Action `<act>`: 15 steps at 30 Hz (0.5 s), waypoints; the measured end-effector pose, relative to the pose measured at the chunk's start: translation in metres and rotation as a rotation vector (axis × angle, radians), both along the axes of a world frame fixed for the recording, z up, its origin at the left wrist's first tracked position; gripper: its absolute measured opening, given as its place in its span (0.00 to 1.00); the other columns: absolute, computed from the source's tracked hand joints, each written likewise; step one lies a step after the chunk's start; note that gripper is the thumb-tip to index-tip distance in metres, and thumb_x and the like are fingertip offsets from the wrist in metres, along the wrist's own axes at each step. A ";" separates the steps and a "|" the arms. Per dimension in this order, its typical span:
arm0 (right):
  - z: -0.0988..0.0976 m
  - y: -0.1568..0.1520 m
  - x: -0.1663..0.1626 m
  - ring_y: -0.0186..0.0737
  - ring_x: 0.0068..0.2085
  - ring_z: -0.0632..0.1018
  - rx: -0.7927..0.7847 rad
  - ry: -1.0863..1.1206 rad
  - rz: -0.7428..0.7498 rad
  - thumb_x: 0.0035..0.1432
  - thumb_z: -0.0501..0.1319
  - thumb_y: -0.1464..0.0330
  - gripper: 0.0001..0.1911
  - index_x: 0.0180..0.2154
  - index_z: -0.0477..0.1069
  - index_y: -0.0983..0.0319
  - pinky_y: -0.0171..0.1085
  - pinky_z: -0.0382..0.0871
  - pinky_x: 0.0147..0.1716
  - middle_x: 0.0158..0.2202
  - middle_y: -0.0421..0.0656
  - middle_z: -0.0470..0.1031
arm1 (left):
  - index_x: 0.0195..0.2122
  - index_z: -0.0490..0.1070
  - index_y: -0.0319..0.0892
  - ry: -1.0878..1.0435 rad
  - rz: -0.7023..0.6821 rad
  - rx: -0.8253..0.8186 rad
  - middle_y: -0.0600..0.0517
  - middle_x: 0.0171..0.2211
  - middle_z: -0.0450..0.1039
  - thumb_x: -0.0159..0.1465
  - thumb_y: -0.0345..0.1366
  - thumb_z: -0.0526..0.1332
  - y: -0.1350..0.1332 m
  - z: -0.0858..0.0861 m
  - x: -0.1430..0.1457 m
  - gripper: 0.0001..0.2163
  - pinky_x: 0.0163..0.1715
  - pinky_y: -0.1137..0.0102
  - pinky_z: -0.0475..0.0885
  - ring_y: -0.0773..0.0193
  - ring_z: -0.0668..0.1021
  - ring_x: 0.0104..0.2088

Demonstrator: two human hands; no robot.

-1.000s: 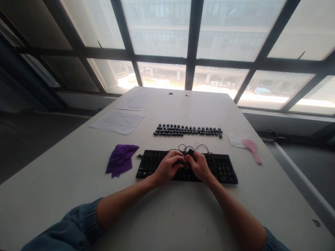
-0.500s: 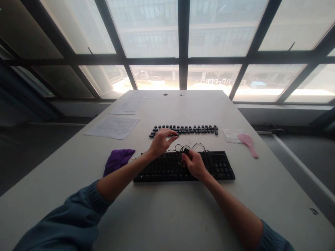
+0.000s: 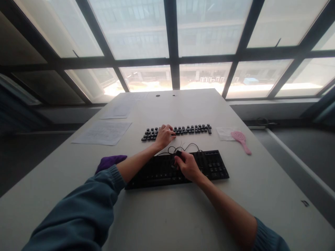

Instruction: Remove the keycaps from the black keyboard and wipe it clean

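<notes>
A black keyboard [image 3: 157,174] lies on the table in front of me, its left half partly behind my left forearm. Beyond it, loose black keycaps [image 3: 192,129] are laid out in rows. My left hand [image 3: 164,136] reaches over these rows, thumb and fingers closed on a keycap [image 3: 173,134], which the fingers mostly hide. Above the middle of the keyboard, my right hand [image 3: 188,166] grips what looks like a keycap puller [image 3: 178,153], a small dark handle with thin wires pointing down toward the keys.
The keyboard's thin black cable [image 3: 193,144] is coiled behind it. A purple cloth [image 3: 111,162] lies at the left, partly behind my sleeve. Paper sheets [image 3: 103,132] are farther left. On the right, a pink hairbrush [image 3: 240,139] overlaps a clear plastic bag [image 3: 223,134].
My left hand has moved away from me, farther over the keycap rows. The right hand keeps its hold above the keyboard. The whole view has shifted and tilted slightly.
</notes>
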State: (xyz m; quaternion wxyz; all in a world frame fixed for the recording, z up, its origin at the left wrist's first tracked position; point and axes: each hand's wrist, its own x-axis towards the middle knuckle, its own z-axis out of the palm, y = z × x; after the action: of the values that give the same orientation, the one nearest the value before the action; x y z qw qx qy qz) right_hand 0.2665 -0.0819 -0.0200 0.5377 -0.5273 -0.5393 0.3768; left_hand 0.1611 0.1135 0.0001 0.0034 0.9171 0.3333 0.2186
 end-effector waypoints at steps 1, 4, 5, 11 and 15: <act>0.000 0.000 0.000 0.34 0.21 0.72 -0.001 0.000 -0.001 0.64 0.58 0.64 0.11 0.29 0.67 0.60 0.32 0.64 0.22 0.23 0.38 0.72 | 0.35 0.82 0.46 -0.006 0.005 0.000 0.47 0.44 0.72 0.59 0.37 0.69 0.000 -0.001 0.000 0.04 0.52 0.56 0.66 0.51 0.68 0.48; 0.001 0.000 0.000 0.34 0.21 0.72 -0.003 0.010 0.002 0.64 0.58 0.64 0.11 0.29 0.67 0.60 0.32 0.64 0.22 0.23 0.38 0.72 | 0.35 0.83 0.46 -0.019 0.005 -0.005 0.47 0.44 0.72 0.59 0.36 0.69 0.000 -0.001 0.000 0.04 0.52 0.56 0.66 0.51 0.68 0.47; 0.001 0.000 0.000 0.34 0.21 0.72 -0.004 0.016 0.005 0.64 0.58 0.64 0.11 0.29 0.67 0.60 0.32 0.64 0.22 0.23 0.38 0.72 | 0.36 0.83 0.46 -0.023 0.004 -0.009 0.47 0.43 0.72 0.59 0.36 0.69 0.000 -0.001 -0.001 0.05 0.52 0.56 0.67 0.51 0.68 0.47; 0.006 0.001 0.003 0.34 0.22 0.72 0.014 0.153 -0.017 0.62 0.60 0.61 0.13 0.28 0.69 0.62 0.32 0.64 0.21 0.24 0.40 0.73 | 0.38 0.81 0.44 -0.125 0.015 -0.035 0.47 0.39 0.72 0.63 0.38 0.66 -0.015 0.018 -0.010 0.07 0.50 0.59 0.68 0.54 0.70 0.45; 0.009 0.003 0.006 0.33 0.22 0.69 0.046 0.292 -0.157 0.60 0.62 0.59 0.14 0.29 0.70 0.62 0.32 0.61 0.20 0.23 0.40 0.71 | 0.39 0.80 0.43 -0.195 -0.032 -0.082 0.48 0.39 0.73 0.67 0.36 0.59 -0.053 0.040 -0.027 0.09 0.50 0.60 0.68 0.56 0.72 0.43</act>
State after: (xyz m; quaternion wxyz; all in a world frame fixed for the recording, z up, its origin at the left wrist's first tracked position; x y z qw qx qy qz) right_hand 0.2724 -0.0791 -0.0114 0.6502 -0.4948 -0.4210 0.3939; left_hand 0.1337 0.0610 0.0397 0.0768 0.8958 0.3253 0.2930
